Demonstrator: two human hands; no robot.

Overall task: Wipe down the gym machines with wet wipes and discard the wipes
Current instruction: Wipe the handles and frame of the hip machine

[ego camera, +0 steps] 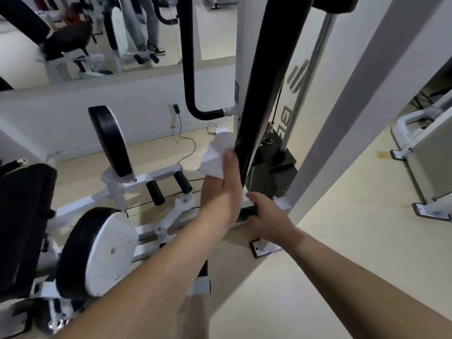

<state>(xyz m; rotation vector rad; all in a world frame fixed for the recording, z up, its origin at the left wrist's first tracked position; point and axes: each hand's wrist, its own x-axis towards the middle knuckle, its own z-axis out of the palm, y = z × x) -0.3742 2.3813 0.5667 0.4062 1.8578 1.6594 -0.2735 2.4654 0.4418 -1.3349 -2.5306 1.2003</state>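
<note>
Now our left hand (220,189) is at the black upright bar (259,94) of the gym machine, on the bar's left edge and low down. The fingers are curled round a crumpled white wet wipe (216,152), and the thumb lies flat on top of it, right against the bar. Most of the wipe sticks out above the hand, just left of the bar and touching its edge.

Our right hand (266,216) is lower, at the foot of the bar, by the machine's base. The thumb points up toward the bar; the other fingers are hidden behind the hand, so we cannot tell how tightly they close or what they hold. A small white scrap shows just past the knuckles, but we cannot tell what it is.

Just right of the bar sits the dark weight stack (271,177), with a chrome guide rod (308,77) rising out of it. Left of the bar a curved black handle (188,69) comes down and bends toward it. Farther left stands a round black pad (110,140), and nearer to us, well left of the bar, a second round pad (97,250) with a white face. A thin black cable (188,148) trails over the floor left of the bar. A wall mirror (97,33) is up beyond the handle.
</note>
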